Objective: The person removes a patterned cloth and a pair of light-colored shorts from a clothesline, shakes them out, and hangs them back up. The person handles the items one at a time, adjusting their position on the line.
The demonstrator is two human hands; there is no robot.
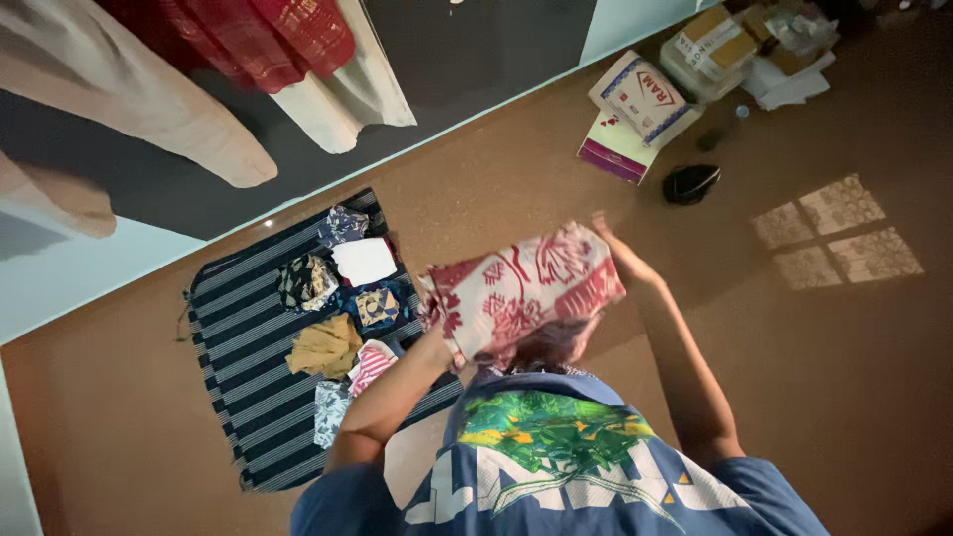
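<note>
Brown floor (794, 397), seen from above. At 9 o'clock lies a dark blue white-striped woven mat (238, 397) bearing small folded patterned cloths (342, 318). At centre, held in the air between both hands, a red-and-white printed cloth (521, 288). Left hand (437, 323), at the cloth's 8 o'clock edge: grip pinching the fabric. Right hand (611, 243), at its 2 o'clock corner: grip closed on the fabric. Cardboard boxes (645, 99) at 1 o'clock; beside them a small black object (690, 184).
</note>
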